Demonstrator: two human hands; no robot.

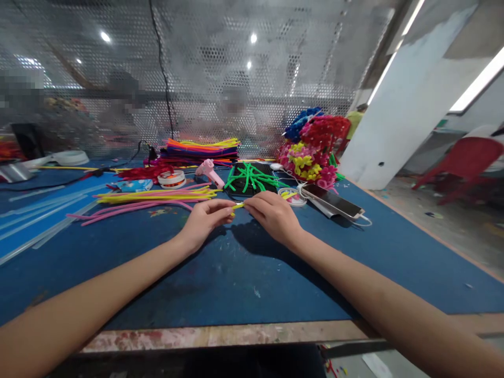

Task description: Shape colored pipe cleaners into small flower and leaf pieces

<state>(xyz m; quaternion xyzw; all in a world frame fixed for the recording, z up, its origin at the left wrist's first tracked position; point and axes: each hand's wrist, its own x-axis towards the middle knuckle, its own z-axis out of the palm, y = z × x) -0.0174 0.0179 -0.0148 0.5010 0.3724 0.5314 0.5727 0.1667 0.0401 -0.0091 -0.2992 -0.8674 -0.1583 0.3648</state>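
My left hand [205, 220] and my right hand [271, 214] meet over the blue table top [236, 273]. Both pinch a short yellow pipe cleaner [237, 206] held level between their fingertips, fingers closed on it. Just behind the hands lie green pipe cleaner pieces [249, 178] on a black tray. To the left lie long yellow and pink pipe cleaners [157, 198].
A phone [333, 201] on a cable lies right of my hands. A bunch of pipe cleaner flowers [313, 147] stands behind it. A pink glue gun [208, 170], a tape roll [172, 179], a stack of coloured pipe cleaners [200, 149] and clear sticks [39, 210] lie further back and left. A mesh screen closes the back.
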